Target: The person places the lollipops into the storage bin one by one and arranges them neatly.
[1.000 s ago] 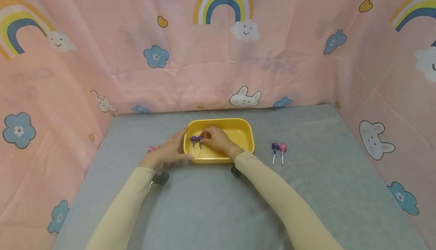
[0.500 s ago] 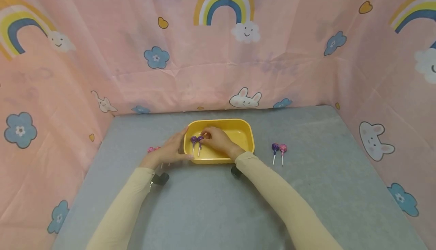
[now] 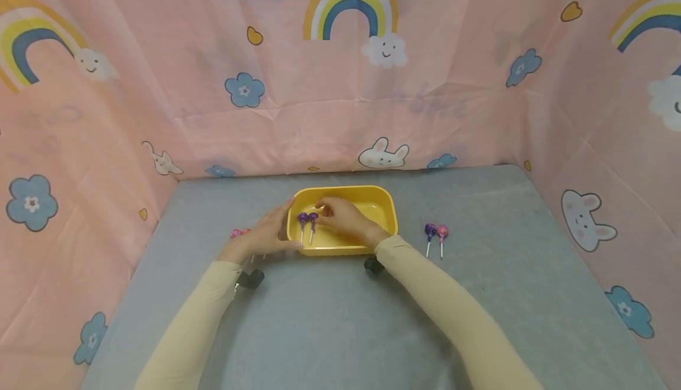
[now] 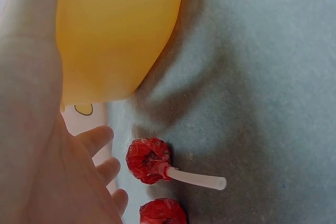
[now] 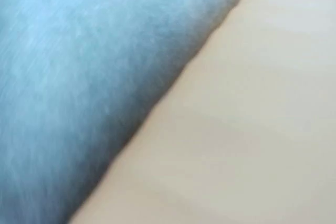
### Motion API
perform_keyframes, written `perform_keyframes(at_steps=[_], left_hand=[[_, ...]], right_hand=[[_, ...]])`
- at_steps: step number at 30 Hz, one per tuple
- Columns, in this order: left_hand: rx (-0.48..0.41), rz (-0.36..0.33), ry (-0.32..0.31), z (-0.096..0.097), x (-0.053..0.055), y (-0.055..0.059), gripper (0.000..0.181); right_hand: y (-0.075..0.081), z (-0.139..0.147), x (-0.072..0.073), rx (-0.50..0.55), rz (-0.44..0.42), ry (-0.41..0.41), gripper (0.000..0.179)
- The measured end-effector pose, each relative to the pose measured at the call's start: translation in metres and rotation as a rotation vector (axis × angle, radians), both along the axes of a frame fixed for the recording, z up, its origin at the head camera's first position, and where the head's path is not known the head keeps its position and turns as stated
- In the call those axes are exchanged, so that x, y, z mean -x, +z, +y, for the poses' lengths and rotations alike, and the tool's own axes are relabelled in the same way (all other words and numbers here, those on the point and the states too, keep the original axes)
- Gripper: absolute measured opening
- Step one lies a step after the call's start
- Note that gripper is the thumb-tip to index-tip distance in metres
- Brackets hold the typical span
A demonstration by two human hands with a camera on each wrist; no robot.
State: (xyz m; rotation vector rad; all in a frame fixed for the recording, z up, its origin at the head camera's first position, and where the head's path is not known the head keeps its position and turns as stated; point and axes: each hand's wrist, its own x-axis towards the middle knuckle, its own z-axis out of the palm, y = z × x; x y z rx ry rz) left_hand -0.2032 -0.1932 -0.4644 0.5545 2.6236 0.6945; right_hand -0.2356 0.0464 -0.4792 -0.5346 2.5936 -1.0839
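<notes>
While the left hand (image 3: pixel 264 234) rests along the left end of a shallow yellow plastic tray (image 3: pixel 340 250) with rounded corners, its fingers reach toward the far-left corner and its thumb lies at the near-left one, spread wide apart and not curled round anything. The right hand (image 3: pixel 343 217) is inside the tray, thumb and forefinger bent with a gap between their tips and nothing seen in it; whether the thumb touches the nearest sweet cannot be told. Two lollipops in purple wrappers, one on the left (image 3: pixel 302 217) and one on the right (image 3: pixel 313 217), lie side by side near the tray's left end, white sticks toward its near edge. The tray sits toward the far edge of a worktop (image 3: pixel 330 331) covered in grey-blue cloth. Between the tray and the worktop's right edge lie a dark purple lollipop (image 3: pixel 430 231) and a pink lollipop (image 3: pixel 442 233), close together. Beyond the tray's left end, partly hidden by the left hand, lie two red-wrapped lollipops (image 4: pixel 149 161), one with its white stick showing in the left wrist view.
</notes>
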Motion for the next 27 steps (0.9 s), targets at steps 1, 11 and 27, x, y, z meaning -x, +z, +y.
perform_keyframes(at_steps=[1,11,27], left_hand=[[-0.002,0.001,0.001,0.000,0.000,0.000,0.116],[-0.008,-0.003,0.005,0.000,-0.001,0.001,0.117],[0.001,0.017,-0.007,-0.001,0.000,-0.002,0.119]], right_hand=[[0.002,0.002,-0.001,-0.004,-0.005,0.007,0.038],[0.022,0.024,-0.007,-0.096,0.063,0.061,0.041],[0.060,0.070,-0.017,-0.111,0.208,0.092,0.045]])
